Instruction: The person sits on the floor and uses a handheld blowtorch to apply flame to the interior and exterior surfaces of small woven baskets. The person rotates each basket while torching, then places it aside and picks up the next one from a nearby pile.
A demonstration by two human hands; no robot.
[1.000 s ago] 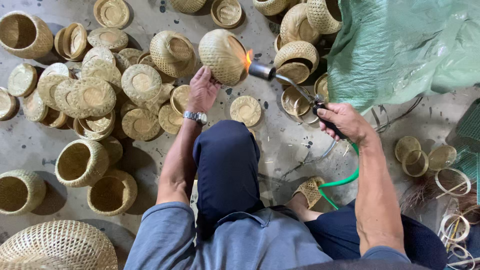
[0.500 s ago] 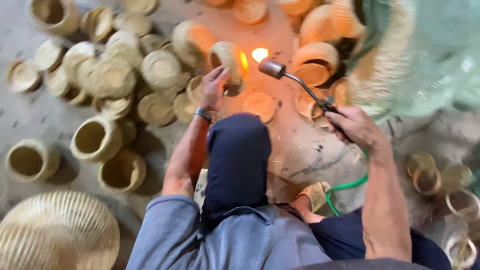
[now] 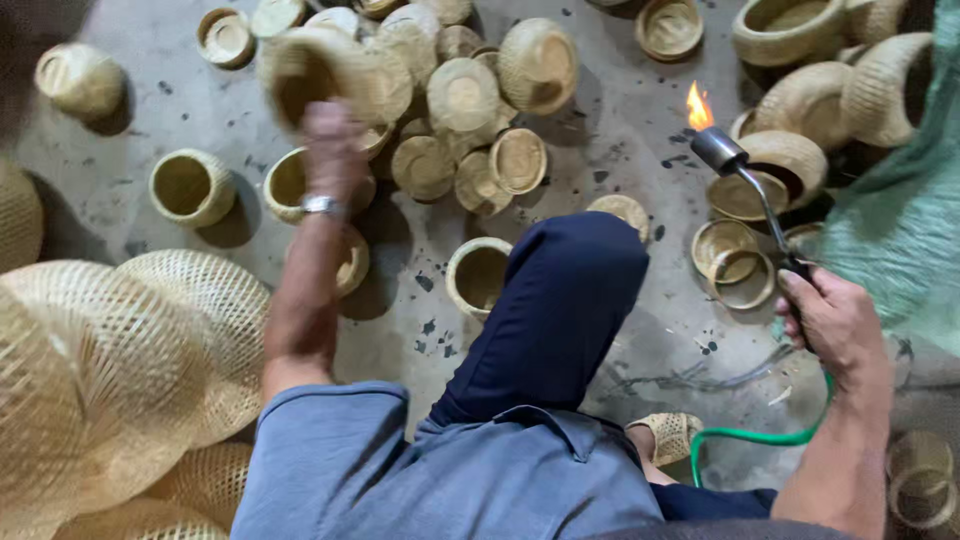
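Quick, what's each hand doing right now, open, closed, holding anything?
Left hand: closed on a woven basket, though motion blur hides the grip itself.
Right hand: closed around the handle of a lit gas torch.

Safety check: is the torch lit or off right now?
Lit. An orange flame stands at the nozzle of the torch, which the right hand holds pointed away from the baskets.

Left hand [image 3: 332, 135] up front-left on a basket [image 3: 325, 75], basket pile [image 3: 470, 120] just behind; torch [image 3: 745, 185] out right in the right hand [image 3: 835, 320], knee [image 3: 580, 260] between them.
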